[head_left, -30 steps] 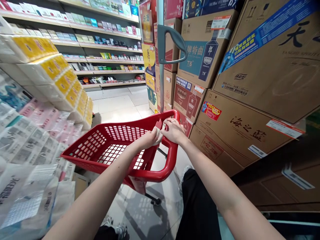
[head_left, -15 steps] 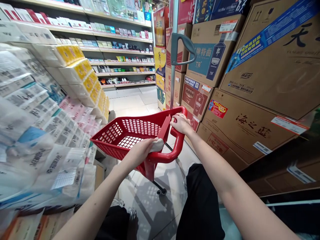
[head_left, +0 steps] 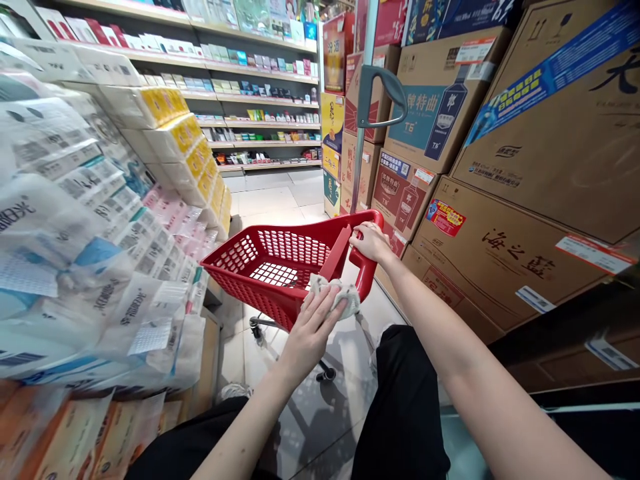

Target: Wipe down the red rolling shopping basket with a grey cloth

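A red plastic shopping basket on wheels (head_left: pixel 260 257) stands on the tiled aisle floor in front of me. My left hand (head_left: pixel 313 327) presses a crumpled white cloth (head_left: pixel 336 293) against the near rim of the basket, fingers laid over the cloth. My right hand (head_left: pixel 369 241) is closed round the basket's red handle bar (head_left: pixel 367 270) at its upper right corner. A grey pull handle on a metal pole (head_left: pixel 379 100) rises from behind the basket. My black-trousered legs show below.
Stacked packs of tissue and toilet paper (head_left: pixel 95 227) fill the left side. Large brown cardboard boxes (head_left: pixel 510 167) are piled on the right. Shelves of small goods (head_left: pixel 240 87) run across the far end of the tiled aisle (head_left: pixel 270 197).
My left hand with the cloth slid along the basket rim from the far right corner to the near edge. The basket turned and shifted right; my right hand kept its grip.
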The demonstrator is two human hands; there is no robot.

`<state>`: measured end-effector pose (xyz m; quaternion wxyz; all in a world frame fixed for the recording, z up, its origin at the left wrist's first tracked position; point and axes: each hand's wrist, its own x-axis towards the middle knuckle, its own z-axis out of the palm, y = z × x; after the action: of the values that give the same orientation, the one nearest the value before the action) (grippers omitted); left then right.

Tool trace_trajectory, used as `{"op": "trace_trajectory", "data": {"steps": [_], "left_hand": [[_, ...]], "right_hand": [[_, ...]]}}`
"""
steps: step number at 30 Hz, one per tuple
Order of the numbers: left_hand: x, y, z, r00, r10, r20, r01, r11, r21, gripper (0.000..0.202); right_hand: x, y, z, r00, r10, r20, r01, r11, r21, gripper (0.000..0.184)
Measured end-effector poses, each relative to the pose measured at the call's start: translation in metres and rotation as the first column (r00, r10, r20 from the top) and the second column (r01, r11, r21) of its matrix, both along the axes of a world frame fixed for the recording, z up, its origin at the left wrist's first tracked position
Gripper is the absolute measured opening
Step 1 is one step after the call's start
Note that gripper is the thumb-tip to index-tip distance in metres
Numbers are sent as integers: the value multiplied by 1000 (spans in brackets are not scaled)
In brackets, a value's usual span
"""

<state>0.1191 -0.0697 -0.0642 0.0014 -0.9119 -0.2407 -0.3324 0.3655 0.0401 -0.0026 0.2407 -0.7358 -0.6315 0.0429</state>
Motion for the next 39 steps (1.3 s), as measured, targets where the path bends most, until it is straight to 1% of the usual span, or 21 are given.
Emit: {"op": "trace_trajectory", "data": {"steps": [2,4,6,8,9,11,12,14,16,17,20,23,26,28,30,32,35,37,39], "left_hand": [[-13,5,-15,997,56,62,-54,998,-31,60],[-26,9,-24,985,127,119,-111,986,-128,59],[-36,11,-27,974,166,154,-126,963,-239,57],[-41,8,-27,975,138,172,-85,955,-283,56],[-40,6,-27,980,101,172,-53,963,-266,55],[-34,1,-24,989,32,143,-6,984,-179,56],[-29,1,-22,993,26,117,-11,992,-128,56],[-21,4,-20,994,84,67,-81,995,-49,55],[-16,15,-20,987,155,35,-155,988,-1,54],[-16,22,-21,986,167,25,-167,986,12,53],[-24,48,-30,991,133,20,-133,991,14,53],[-42,73,-40,988,146,52,-144,988,-50,51],[-63,96,-45,982,188,35,-182,975,-128,46],[-71,106,-44,979,205,2,-203,969,-141,42],[-72,108,-40,982,187,-26,-189,970,-152,40],[-66,103,-34,988,147,-35,-151,974,-169,41],[-54,88,-24,996,90,-26,-93,981,-168,42],[-49,80,-19,997,75,-30,-79,982,-172,43],[-48,77,-16,997,70,-46,-77,978,-193,44]], "right_hand": [[1,0,0,1000,6,0,-6,1000,-1,45],[1,0,-1,1000,0,-2,0,1000,3,45],[0,1,-1,1000,-9,-5,9,1000,10,44],[-1,2,-1,1000,-7,-7,7,1000,18,44],[-2,2,-2,1000,-5,-6,5,1000,22,43],[-3,3,-2,1000,-6,0,6,1000,25,42],[-3,3,-3,1000,-8,6,8,1000,26,41],[-3,3,-3,1000,-5,16,4,1000,28,39],[-1,3,-3,1000,14,22,-15,999,34,38],[0,3,-3,999,25,23,-26,999,38,38],[3,4,-3,999,46,28,-47,998,45,37],[6,6,-2,998,50,33,-51,998,40,37],[6,7,-2,998,52,42,-53,998,34,37],[6,8,-2,997,49,53,-50,998,27,38],[6,9,-3,997,43,67,-44,999,21,38],[6,10,-4,996,34,81,-35,999,17,38],[7,12,-3,996,7,93,-8,1000,7,38],[5,11,-2,994,-13,107,12,1000,8,37],[-1,5,0,991,-19,135,16,1000,27,36]]}}
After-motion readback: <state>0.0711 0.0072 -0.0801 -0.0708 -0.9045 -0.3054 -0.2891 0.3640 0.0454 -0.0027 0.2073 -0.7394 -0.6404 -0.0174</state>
